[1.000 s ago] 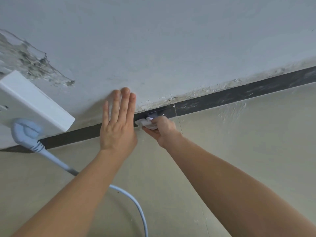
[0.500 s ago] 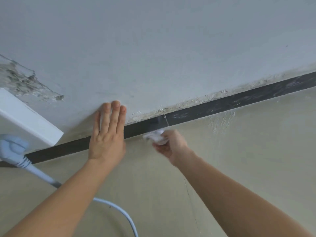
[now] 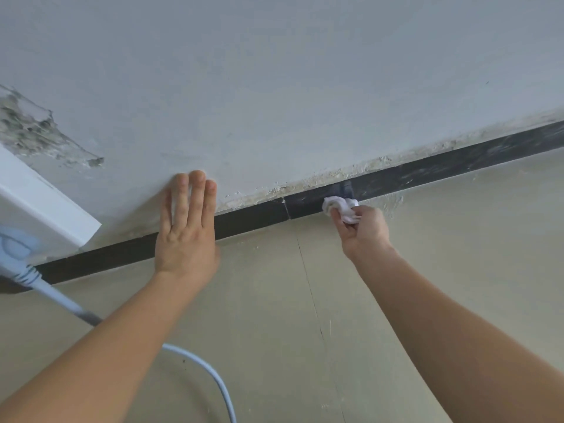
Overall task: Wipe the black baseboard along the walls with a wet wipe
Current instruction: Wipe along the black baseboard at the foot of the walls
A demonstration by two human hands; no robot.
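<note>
— Since a second ago the crumpled white wet wipe (image 3: 341, 208) has slid rightward along the long black baseboard strip (image 3: 427, 172), past the seam between two lengths, while the other hand has stayed planted.

— Where is the wipe now?

— Pressed against the strip just right of that seam, at the foot of the white plastered wall (image 3: 305, 87). The right hand (image 3: 363, 232) pinches it, fingers curled round the wad with the thumb holding it in. Bunching it that way probably gives a firm pad to push with.

— And the left hand (image 3: 186, 236)?

— Flat, fingers straight and pressed together, fingertips on the wall, palm over the strip. It looks like a brace for someone leaning low.

— How far along?

— The stretch to the right looks streaked and dusty, so much is left, I'd judge.

— Anything else nearby?

— Beige floor (image 3: 274, 331) in front; on the left a white box-shaped thing (image 3: 39, 206), a pale blue cable (image 3: 198, 361) trailing over the floor, and flaked paint (image 3: 33, 132) above.
</note>
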